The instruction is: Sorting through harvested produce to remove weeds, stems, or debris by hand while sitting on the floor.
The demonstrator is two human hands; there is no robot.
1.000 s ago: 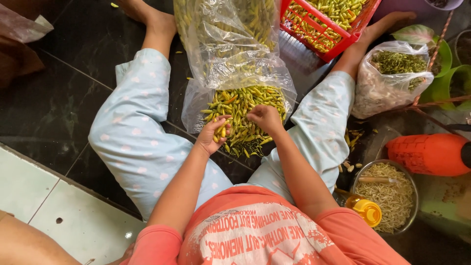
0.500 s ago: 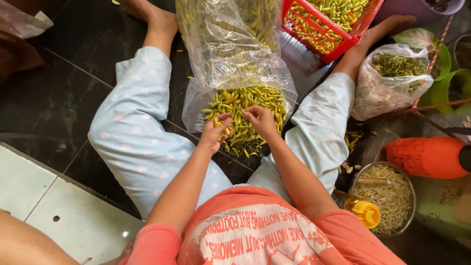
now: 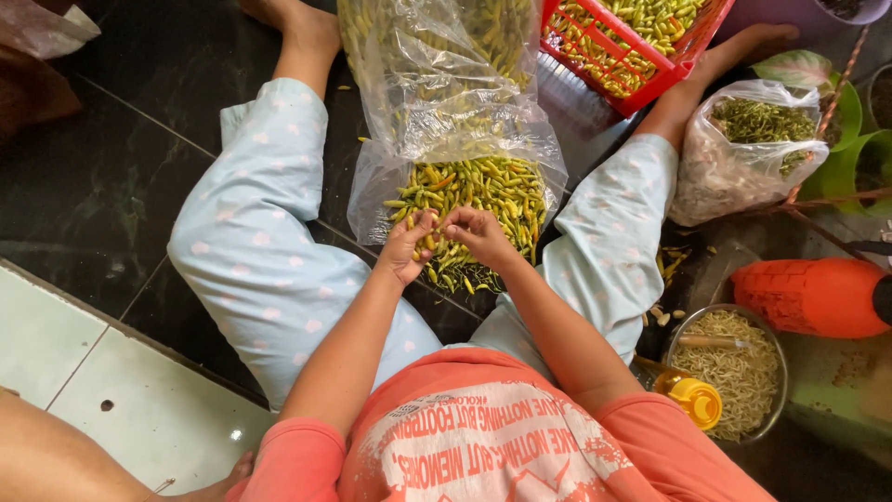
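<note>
I sit on a dark floor with legs spread, in light blue dotted trousers. Between them lies a clear plastic bag (image 3: 446, 102) spilling a heap of small yellow-green chillies (image 3: 478, 200). My left hand (image 3: 409, 249) and my right hand (image 3: 478, 237) meet at the near edge of the heap, fingertips pinched together on one small chilli (image 3: 440, 227). Loose chillies lie on the floor just below my hands.
A red plastic basket (image 3: 641, 70) of chillies stands at the top right. A clear bag of green stems (image 3: 743, 149) lies beside my right leg. An orange container (image 3: 813, 297), a metal bowl of pale stems (image 3: 734, 372) and a yellow-capped bottle (image 3: 692, 400) are at right. Another person's limb (image 3: 56, 465) shows at the bottom left.
Both hands have drawn slightly back from the heap towards me and come together on a single chilli.
</note>
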